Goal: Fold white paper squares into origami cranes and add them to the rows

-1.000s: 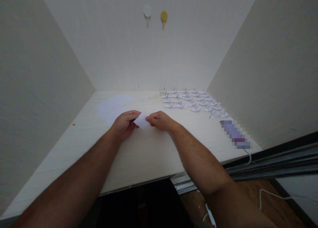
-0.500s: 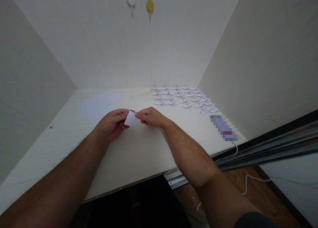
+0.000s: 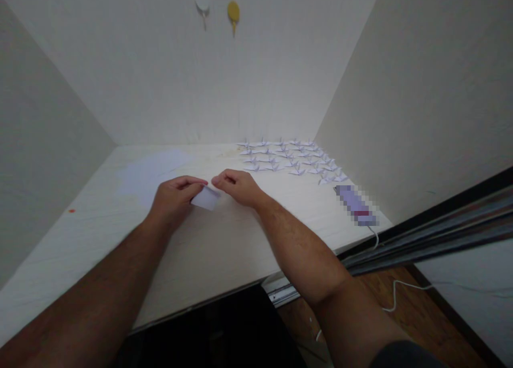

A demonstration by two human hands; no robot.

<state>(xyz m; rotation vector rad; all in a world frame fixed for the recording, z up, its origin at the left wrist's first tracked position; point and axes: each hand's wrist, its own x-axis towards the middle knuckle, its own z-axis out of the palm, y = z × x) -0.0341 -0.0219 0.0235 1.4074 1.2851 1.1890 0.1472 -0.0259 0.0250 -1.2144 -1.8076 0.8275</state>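
A small folded piece of white paper [image 3: 206, 198] lies low over the pale wooden desk [image 3: 208, 250], between my two hands. My left hand [image 3: 172, 200] pinches its left edge with curled fingers. My right hand [image 3: 235, 186] has its fingers curled at the paper's right corner, thumb and fingertips touching it. Both forearms reach in from the near edge of the desk.
Several small folded paper cranes [image 3: 288, 159] stand in rows at the back right. A flat sheet of pale paper [image 3: 150, 170] lies at the back left. A blurred-out device [image 3: 356, 205] with a white cable lies at the right edge. Two wall hooks [image 3: 218, 10] hang above.
The paper has dropped from tilted upright to nearly flat near the desk, and both hands have lowered with it. The camera view has shifted slightly right.
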